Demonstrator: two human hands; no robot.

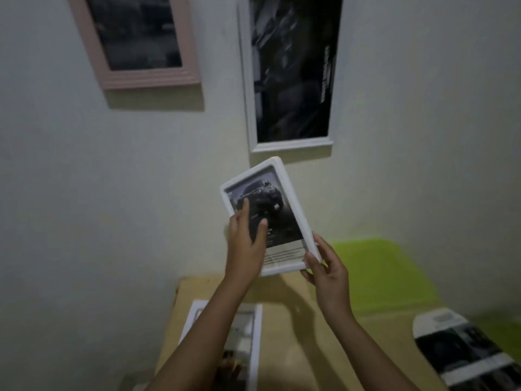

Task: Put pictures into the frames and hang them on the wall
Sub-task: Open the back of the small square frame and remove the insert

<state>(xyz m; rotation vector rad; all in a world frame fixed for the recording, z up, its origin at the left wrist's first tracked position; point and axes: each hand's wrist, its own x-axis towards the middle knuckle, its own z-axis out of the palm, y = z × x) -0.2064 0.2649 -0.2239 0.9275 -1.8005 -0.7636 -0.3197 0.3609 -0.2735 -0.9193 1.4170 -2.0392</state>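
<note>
I hold the frame (294, 200) tilted in the air, between the hung frame (293, 146) and the table (284, 323). My left hand (245, 239) grips its left edge and my right hand (325, 273) pinches the lower corner. I think such a small pinch may let it slip.

Small white frame (289, 193), tilted in mid-air, with a dark car picture (270, 204) and pale text at its foot. Directly above it, a tall white frame (293, 143) hung on the wall (112, 193); upper left, a pink frame (146, 77), both holding dark pictures. Lower left, another filled white frame (255, 348), flat. Lower right, a loose black-and-white print (462, 351).
</note>
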